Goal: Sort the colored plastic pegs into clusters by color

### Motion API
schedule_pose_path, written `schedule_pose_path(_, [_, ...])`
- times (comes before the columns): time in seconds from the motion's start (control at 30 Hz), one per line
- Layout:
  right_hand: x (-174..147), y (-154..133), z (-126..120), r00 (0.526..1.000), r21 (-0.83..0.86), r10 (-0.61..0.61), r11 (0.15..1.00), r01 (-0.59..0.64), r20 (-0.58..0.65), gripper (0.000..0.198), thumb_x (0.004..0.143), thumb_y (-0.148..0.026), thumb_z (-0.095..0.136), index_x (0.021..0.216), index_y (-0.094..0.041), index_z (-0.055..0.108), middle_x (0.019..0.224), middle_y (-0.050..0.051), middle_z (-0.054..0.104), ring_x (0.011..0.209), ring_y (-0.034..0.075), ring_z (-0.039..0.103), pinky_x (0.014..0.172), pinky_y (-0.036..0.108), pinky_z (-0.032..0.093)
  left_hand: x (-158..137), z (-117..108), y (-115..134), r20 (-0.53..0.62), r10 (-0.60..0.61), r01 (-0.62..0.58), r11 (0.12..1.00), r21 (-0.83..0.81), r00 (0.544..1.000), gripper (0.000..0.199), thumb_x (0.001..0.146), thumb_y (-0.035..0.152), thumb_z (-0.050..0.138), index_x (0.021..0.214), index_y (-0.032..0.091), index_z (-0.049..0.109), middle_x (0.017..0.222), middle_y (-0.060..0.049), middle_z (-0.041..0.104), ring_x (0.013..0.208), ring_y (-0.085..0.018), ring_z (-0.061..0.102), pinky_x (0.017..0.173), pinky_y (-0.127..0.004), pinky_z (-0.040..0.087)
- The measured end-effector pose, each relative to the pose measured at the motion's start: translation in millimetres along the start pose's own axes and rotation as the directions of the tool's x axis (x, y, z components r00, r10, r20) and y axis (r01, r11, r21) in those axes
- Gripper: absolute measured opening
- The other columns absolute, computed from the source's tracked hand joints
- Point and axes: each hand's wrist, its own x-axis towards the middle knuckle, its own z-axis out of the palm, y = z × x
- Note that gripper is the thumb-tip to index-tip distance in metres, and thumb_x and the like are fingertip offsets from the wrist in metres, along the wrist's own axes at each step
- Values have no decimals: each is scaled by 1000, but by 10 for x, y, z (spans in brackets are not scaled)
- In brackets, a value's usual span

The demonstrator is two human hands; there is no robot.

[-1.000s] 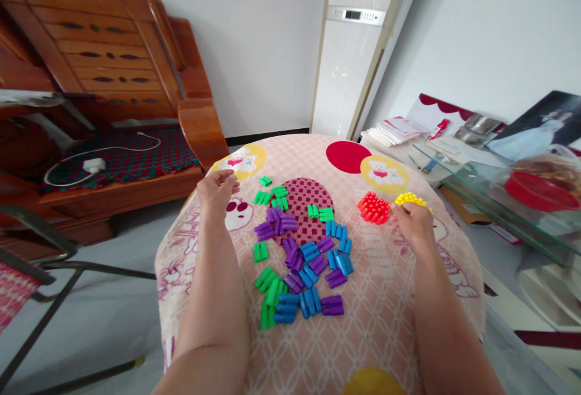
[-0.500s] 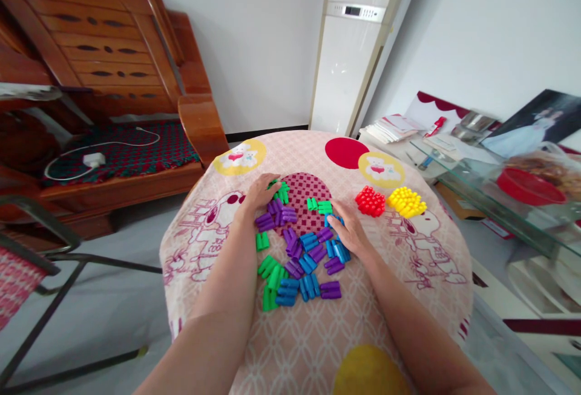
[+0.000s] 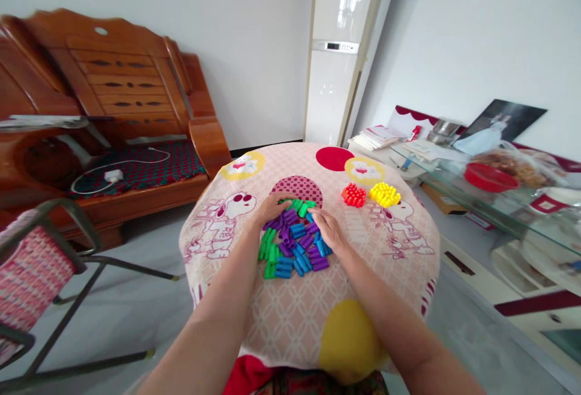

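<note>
Hands [image 3: 271, 208] [image 3: 328, 231], two; coloured piles [image 3: 298, 231] [image 3: 353, 195] [image 3: 385, 194], three

And here come my bare arms, left forearm [image 3: 222, 301] in from seven o'clock, right forearm [image 3: 385, 307] from five! My left hand [image 3: 273, 208] aims at two o'clock, my right hand [image 3: 329, 231] between ten and eleven, nearer me. Both spread loosely, backs up, a gap between them!
</note>
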Motion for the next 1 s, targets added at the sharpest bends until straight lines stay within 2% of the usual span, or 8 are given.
schedule_pose_path(0.1, [-134, -8, -48, 994, 176, 100, 980, -91, -44, 61, 91, -69, 46, 117, -21, 74, 124, 11, 72, 120, 28, 65, 109, 46, 46, -138, -92, 98, -141, -76, 71, 997, -36, 987, 36, 88, 29, 53, 113, 21, 76, 128, -5, 71, 121, -24, 64, 107, -36, 48])
schedule_pose_path(0.2, [-271, 48, -129, 975, 303, 167, 946, -117, -145, 58, 90, -65, 50, 114, -19, 74, 121, 12, 73, 116, 28, 67, 104, 45, 50, -305, -150, 119, -271, -163, 159, 987, -33, 949, 38, 87, 29, 54, 115, 16, 75, 118, -10, 75, 111, -25, 68, 101, -36, 51])
schedule_pose_path(0.27, [-352, 80, -174, 957, 291, 179, 951, -108, -229, 54, 89, -62, 53, 110, -17, 74, 118, 12, 74, 114, 27, 67, 101, 43, 52, -440, -143, 94, -357, -274, 285, 958, -23, 893, 38, 86, 28, 54, 115, 15, 75, 111, -11, 77, 105, -25, 70, 97, -35, 52])
schedule_pose_path(0.33, [-427, 74, -205, 944, 212, 179, 970, -121, -278, 49, 87, -58, 55, 104, -16, 74, 110, 12, 76, 107, 27, 69, 95, 40, 54, -581, -99, 51, -435, -388, 415, 909, -36, 813, 38, 85, 25, 53, 115, 14, 75, 108, -11, 77, 103, -25, 71, 93, -34, 53])
schedule_pose_path(0.43, [-535, -11, -230, 931, 70, 189, 982, -176, -312, 43, 84, -52, 57, 97, -15, 75, 96, 10, 77, 95, 27, 71, 86, 36, 55, -754, -9, -1, -483, -472, 507, 860, -67, 737, 39, 85, 22, 51, 116, 13, 74, 106, -12, 78, 99, -25, 72, 90, -34, 54])
schedule_pose_path(0.63, [-652, -148, -226, 935, -91, 135, 981, -174, -327, 39, 84, -48, 53, 92, -18, 75, 94, 10, 78, 87, 25, 71, 81, 34, 54, -846, 72, 13, -463, -380, 441, 897, 28, 801, 35, 85, 24, 54, 111, 17, 76, 104, -10, 79, 98, -24, 73, 89, -32, 54])
schedule_pose_path(0.8, [-613, -136, -212, 935, -155, 108, 973, -169, -337, 37, 86, -45, 49, 82, -19, 74, 77, 5, 73, 74, 21, 66, 71, 29, 51, -833, 66, 17, -482, -378, 455, 889, 47, 790, 37, 86, 26, 51, 111, 18, 76, 104, -10, 79, 96, -25, 73, 87, -32, 53])
schedule_pose_path(1.0, [-558, -144, -191, 929, -156, 125, 970, -189, -349, 28, 86, -36, 52, 81, -19, 74, 81, 5, 75, 79, 22, 68, 75, 30, 51, -823, 38, -2, -476, -386, 465, 884, 55, 790, 37, 85, 28, 51, 110, 18, 77, 98, -10, 79, 91, -26, 73, 82, -32, 53])
